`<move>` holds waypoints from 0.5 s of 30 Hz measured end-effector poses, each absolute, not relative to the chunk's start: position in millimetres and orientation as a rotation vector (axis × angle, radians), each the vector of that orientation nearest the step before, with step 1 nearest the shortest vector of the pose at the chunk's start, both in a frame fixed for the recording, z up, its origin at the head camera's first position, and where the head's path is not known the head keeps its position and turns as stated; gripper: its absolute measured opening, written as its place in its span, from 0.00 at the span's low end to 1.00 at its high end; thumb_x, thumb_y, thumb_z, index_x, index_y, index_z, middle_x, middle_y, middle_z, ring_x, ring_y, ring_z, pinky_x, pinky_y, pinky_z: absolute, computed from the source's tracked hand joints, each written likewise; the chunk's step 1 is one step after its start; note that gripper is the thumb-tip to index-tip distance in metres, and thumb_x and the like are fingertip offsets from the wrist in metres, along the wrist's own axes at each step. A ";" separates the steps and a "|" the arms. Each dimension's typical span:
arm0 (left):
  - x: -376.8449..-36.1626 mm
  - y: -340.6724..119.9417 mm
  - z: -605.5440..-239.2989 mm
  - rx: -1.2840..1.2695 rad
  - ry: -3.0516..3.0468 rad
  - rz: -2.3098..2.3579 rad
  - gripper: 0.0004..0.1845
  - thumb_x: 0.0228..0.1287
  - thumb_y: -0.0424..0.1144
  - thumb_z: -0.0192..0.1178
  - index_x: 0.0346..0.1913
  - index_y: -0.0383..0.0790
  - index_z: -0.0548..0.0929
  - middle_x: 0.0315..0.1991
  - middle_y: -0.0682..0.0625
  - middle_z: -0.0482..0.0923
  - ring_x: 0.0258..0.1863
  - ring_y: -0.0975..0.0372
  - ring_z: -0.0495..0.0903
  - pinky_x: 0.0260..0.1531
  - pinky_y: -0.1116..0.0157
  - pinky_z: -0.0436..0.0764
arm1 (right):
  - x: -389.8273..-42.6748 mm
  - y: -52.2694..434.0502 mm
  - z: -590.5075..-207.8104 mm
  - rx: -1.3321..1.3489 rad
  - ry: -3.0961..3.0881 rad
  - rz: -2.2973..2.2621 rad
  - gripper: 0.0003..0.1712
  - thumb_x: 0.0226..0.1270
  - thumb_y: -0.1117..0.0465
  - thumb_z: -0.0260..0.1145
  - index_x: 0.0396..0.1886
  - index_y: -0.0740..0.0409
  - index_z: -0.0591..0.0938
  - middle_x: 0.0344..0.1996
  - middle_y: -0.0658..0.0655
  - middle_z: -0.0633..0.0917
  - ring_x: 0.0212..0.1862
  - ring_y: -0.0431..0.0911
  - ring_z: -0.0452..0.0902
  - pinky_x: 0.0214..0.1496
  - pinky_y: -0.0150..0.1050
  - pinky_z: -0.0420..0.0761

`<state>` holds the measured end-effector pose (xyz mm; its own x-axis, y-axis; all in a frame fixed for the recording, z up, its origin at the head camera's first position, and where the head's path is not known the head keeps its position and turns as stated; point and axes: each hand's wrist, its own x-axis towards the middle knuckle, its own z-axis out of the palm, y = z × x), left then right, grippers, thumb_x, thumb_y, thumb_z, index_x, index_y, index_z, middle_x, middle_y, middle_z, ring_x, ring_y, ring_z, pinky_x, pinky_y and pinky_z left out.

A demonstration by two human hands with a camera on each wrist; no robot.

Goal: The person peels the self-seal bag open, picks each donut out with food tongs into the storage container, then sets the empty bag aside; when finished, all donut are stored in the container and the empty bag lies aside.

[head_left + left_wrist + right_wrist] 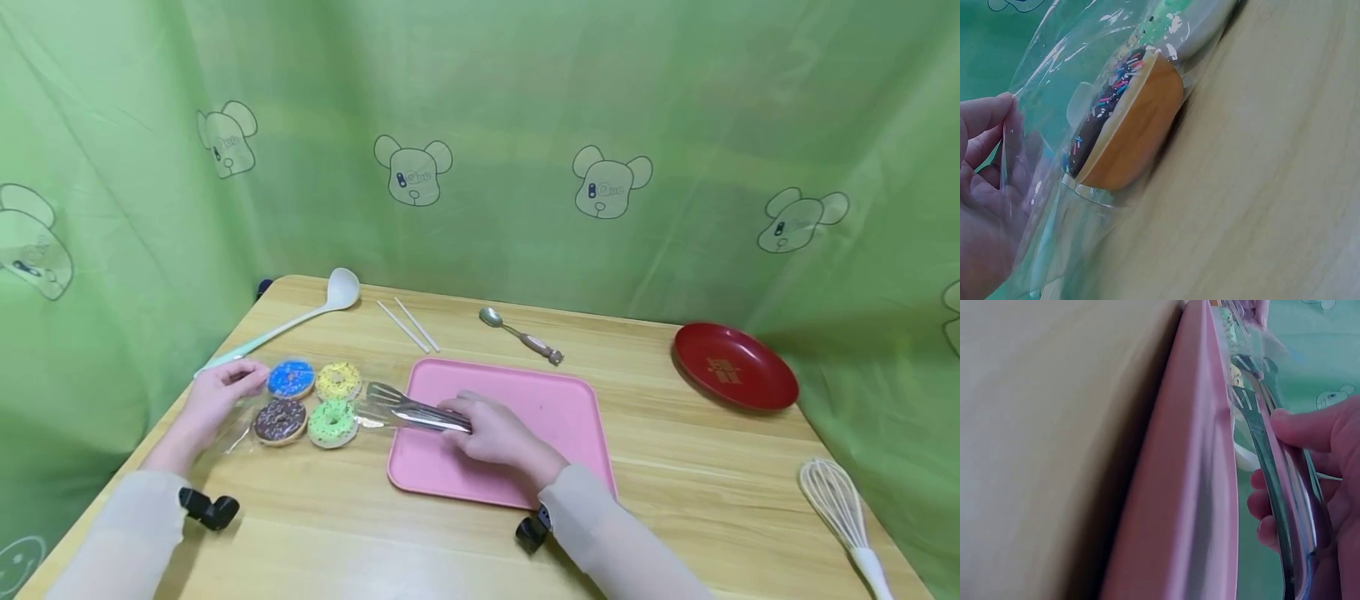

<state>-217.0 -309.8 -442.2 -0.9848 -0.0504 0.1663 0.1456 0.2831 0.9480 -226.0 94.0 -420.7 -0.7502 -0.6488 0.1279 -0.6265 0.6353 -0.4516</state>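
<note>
My left hand pinches the edge of a clear plastic bag between thumb and fingers. Inside or under its film, on the table, lie a blue doughnut, a yellow doughnut, a chocolate one with sprinkles and a green one. Metal tongs are gripped in my right hand over the pink tray. Their slotted tips point left and overlap the bag's right end, close to the green and yellow doughnuts. In the right wrist view the two tong arms stand slightly apart.
Behind the doughnuts lie a ladle and two white sticks. A spoon rests behind the tray. At the right are a red plate and a whisk. Green curtain hangs behind the wooden table.
</note>
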 end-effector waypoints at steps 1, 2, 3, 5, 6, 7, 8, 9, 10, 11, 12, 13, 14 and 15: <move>-217.0 -309.6 -442.3 -0.090 -2.379 -1.785 0.15 0.66 0.41 0.58 0.43 0.29 0.78 0.35 0.55 0.80 0.35 0.67 0.79 0.37 0.75 0.78 | -226.3 92.1 -420.2 -1.091 2.795 -0.727 0.21 0.60 0.53 0.66 0.54 0.49 0.79 0.37 0.44 0.77 0.37 0.38 0.72 0.46 0.40 0.76; -217.1 -309.5 -442.3 -0.090 -2.381 -1.779 0.16 0.66 0.41 0.57 0.43 0.28 0.77 0.35 0.55 0.80 0.34 0.67 0.79 0.37 0.75 0.78 | -226.4 90.4 -419.4 -1.084 2.789 -0.715 0.22 0.60 0.52 0.66 0.54 0.49 0.78 0.36 0.45 0.77 0.36 0.39 0.72 0.45 0.39 0.76; -217.2 -309.3 -442.2 -0.090 -2.381 -1.776 0.16 0.66 0.41 0.57 0.43 0.28 0.77 0.35 0.55 0.80 0.34 0.68 0.78 0.37 0.75 0.78 | -226.9 89.0 -419.1 -1.080 2.779 -0.710 0.23 0.60 0.51 0.65 0.55 0.50 0.78 0.36 0.45 0.77 0.35 0.39 0.71 0.44 0.39 0.76; -217.3 -308.6 -442.1 -0.092 -2.378 -1.771 0.16 0.66 0.40 0.57 0.43 0.27 0.77 0.34 0.55 0.79 0.34 0.68 0.78 0.37 0.75 0.78 | -227.8 86.3 -417.7 -1.073 2.749 -0.718 0.23 0.60 0.50 0.65 0.55 0.50 0.78 0.35 0.44 0.76 0.34 0.38 0.71 0.42 0.37 0.75; -217.4 -308.4 -442.1 -0.092 -2.375 -1.774 0.16 0.66 0.40 0.57 0.43 0.27 0.77 0.34 0.55 0.79 0.34 0.69 0.78 0.37 0.75 0.78 | -228.2 85.1 -416.8 -1.074 2.728 -0.730 0.24 0.60 0.49 0.65 0.55 0.51 0.78 0.34 0.44 0.76 0.34 0.38 0.71 0.41 0.36 0.75; -217.4 -308.2 -442.4 -0.090 -2.372 -1.779 0.15 0.66 0.40 0.57 0.43 0.27 0.77 0.34 0.55 0.79 0.33 0.69 0.77 0.37 0.75 0.78 | -228.6 83.9 -415.7 -1.077 2.696 -0.752 0.23 0.60 0.50 0.65 0.54 0.52 0.78 0.34 0.44 0.77 0.33 0.38 0.71 0.39 0.35 0.75; -217.3 -308.1 -442.6 -0.092 -2.370 -1.783 0.16 0.66 0.40 0.57 0.43 0.26 0.77 0.34 0.55 0.79 0.33 0.69 0.77 0.37 0.75 0.78 | -228.8 82.9 -414.6 -1.081 2.662 -0.776 0.23 0.60 0.50 0.65 0.54 0.53 0.79 0.33 0.44 0.77 0.32 0.38 0.71 0.38 0.35 0.75; -217.3 -308.1 -443.0 -0.095 -2.363 -1.795 0.16 0.66 0.39 0.57 0.43 0.26 0.76 0.34 0.55 0.79 0.33 0.69 0.77 0.37 0.75 0.78 | -229.0 81.9 -413.7 -1.083 2.630 -0.795 0.22 0.60 0.51 0.65 0.53 0.54 0.79 0.33 0.45 0.77 0.32 0.38 0.71 0.37 0.34 0.75; -217.1 -308.2 -443.5 -0.098 -2.358 -1.802 0.16 0.65 0.39 0.57 0.43 0.25 0.76 0.34 0.55 0.79 0.33 0.69 0.77 0.37 0.75 0.78 | -228.8 80.8 -412.3 -1.084 2.602 -0.811 0.22 0.60 0.52 0.65 0.52 0.55 0.79 0.32 0.45 0.78 0.31 0.39 0.72 0.36 0.33 0.75; -216.9 -308.3 -443.9 -0.100 -2.352 -1.811 0.16 0.65 0.38 0.57 0.44 0.24 0.76 0.34 0.55 0.79 0.33 0.69 0.77 0.37 0.75 0.78 | -228.8 79.8 -411.6 -1.083 2.576 -0.821 0.21 0.60 0.52 0.65 0.51 0.56 0.80 0.32 0.45 0.78 0.31 0.39 0.72 0.36 0.33 0.75; -216.7 -308.5 -444.4 -0.101 -2.348 -1.817 0.16 0.65 0.38 0.57 0.44 0.24 0.76 0.34 0.55 0.79 0.33 0.69 0.77 0.37 0.75 0.78 | -228.9 78.9 -411.2 -1.085 2.557 -0.819 0.20 0.60 0.52 0.65 0.50 0.56 0.80 0.32 0.45 0.78 0.31 0.38 0.72 0.35 0.32 0.75; -216.5 -308.6 -444.8 -0.100 -2.346 -1.822 0.16 0.65 0.38 0.58 0.44 0.24 0.76 0.34 0.55 0.79 0.33 0.69 0.76 0.37 0.75 0.78 | -228.7 78.0 -410.7 -1.082 2.544 -0.813 0.20 0.60 0.52 0.65 0.50 0.56 0.80 0.31 0.45 0.78 0.30 0.38 0.72 0.35 0.32 0.75; -216.4 -308.7 -445.3 -0.099 -2.343 -1.828 0.17 0.65 0.38 0.58 0.45 0.23 0.75 0.34 0.55 0.79 0.33 0.69 0.76 0.37 0.75 0.78 | -228.5 77.0 -410.3 -1.075 2.541 -0.803 0.20 0.60 0.52 0.65 0.49 0.56 0.80 0.31 0.45 0.78 0.30 0.38 0.72 0.35 0.31 0.75; -216.2 -308.7 -445.6 -0.095 -2.339 -1.835 0.17 0.65 0.38 0.58 0.45 0.23 0.75 0.34 0.55 0.79 0.34 0.68 0.76 0.37 0.75 0.78 | -228.3 76.0 -409.8 -1.069 2.537 -0.796 0.20 0.60 0.52 0.65 0.49 0.56 0.81 0.31 0.44 0.78 0.30 0.38 0.72 0.35 0.31 0.74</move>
